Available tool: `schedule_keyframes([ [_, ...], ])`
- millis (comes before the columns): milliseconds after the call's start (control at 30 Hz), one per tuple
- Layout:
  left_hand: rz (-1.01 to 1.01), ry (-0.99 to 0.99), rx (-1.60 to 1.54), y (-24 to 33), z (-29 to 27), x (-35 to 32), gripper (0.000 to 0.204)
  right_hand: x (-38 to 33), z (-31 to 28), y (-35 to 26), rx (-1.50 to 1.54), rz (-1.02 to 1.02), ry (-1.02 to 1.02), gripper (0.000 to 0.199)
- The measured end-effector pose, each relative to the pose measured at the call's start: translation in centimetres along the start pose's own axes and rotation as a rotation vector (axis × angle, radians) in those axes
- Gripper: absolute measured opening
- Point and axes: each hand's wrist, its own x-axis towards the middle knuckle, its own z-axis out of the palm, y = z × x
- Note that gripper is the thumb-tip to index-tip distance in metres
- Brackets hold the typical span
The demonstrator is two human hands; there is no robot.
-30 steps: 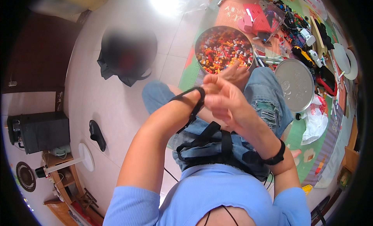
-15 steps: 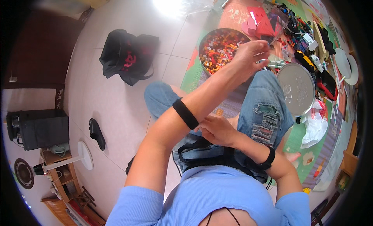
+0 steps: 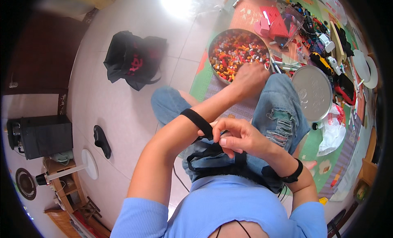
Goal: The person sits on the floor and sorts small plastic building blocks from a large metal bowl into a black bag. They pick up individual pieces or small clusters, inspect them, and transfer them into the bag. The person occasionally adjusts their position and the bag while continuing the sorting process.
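My left arm stretches forward across my lap, and my left hand (image 3: 254, 77) is curled into a loose fist at the near rim of a round tin (image 3: 213, 67). Small red, orange, yellow and white pieces (image 3: 233, 50) fill that tin. No object shows in the fist, though its fingertips are partly hidden. Around my left forearm, below the elbow, runs a black strap (image 3: 195, 120). At its near end my right hand (image 3: 243, 136) is closed, the strap passing between its fingers. Another black band (image 3: 294, 172) circles my right wrist.
A round metal lid (image 3: 312, 93) lies right of my knee. Beyond it toys, pens and a pink-red box (image 3: 275, 22) clutter the play mat. A black bag (image 3: 135, 58) and a black slipper (image 3: 101, 141) are on the tiles at left, near a standing fan (image 3: 73, 170).
My left hand has lowered and curled from loosely spread fingers into a fist. The strap's near end has shifted slightly right with my right hand, which has turned.
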Motion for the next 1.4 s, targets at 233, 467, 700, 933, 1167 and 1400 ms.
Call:
schedule_keyframes([
  [233, 0.094, -0.08, 0.123, 1.1, -1.3, -0.4, 0.009, -2.5, 1.4, -1.5, -0.555, -0.629, 0.395, 0.013],
  [467, 0.266, -0.152, 0.387, 3.7, -1.2, -0.5, 0.006, 2.4, 0.1, 1.9, -1.607, -0.669, 0.581, 0.035],
  [700, 0.272, -0.188, 0.39, 4.6, -1.3, -0.8, 0.005, 3.6, 0.2, 3.9, -1.661, -0.641, 0.631, 0.051],
  [933, 0.27, -0.199, 0.344, 5.1, -0.3, -0.8, 0.006, 3.3, -0.4, 3.8, -1.601, -0.597, 0.695, 0.046],
  [1167, 0.268, -0.215, 0.359, 4.1, -0.3, -1.2, 0.008, 4.0, -1.3, 4.3, -1.665, -0.594, 0.698, 0.041],
  [1400, -0.007, -0.384, -0.018, 0.9, 0.8, -3.7, 0.007, 3.4, -3.4, 1.5, -1.222, -0.601, 0.635, 0.029],
])
